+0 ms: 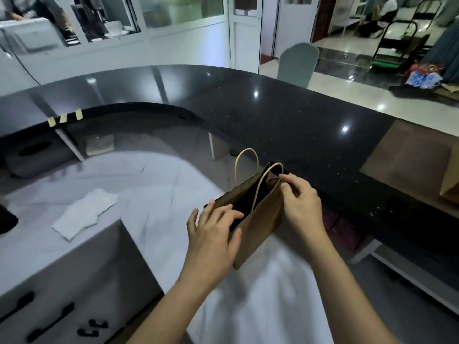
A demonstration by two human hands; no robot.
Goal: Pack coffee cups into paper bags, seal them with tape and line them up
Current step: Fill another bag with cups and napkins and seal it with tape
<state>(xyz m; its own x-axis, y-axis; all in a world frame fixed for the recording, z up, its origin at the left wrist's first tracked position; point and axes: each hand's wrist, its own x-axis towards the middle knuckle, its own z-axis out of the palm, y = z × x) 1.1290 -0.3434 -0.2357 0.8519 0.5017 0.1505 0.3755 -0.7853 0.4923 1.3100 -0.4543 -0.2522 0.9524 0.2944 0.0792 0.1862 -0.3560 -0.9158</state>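
Note:
A brown paper bag [258, 227] with two rope handles stands open on the white lower desk [154, 199]. My left hand [213, 234] grips the near left rim of the bag, thumb on the outer wall and fingers at the opening. At the bag's far right rim my right hand [298, 202] pinches the top edge near the handle. The inside of the bag is dark and I see no cup in it. Several strips of tan tape [65, 118] stick to the edge of the black counter at the left.
A curved black counter [285, 125] rises behind and to the right of the bag. More brown paper bags [450, 184] lie on it at the far right. A white cloth [85, 213] lies on the desk to the left. Drawers with black handles [52, 321] are below left.

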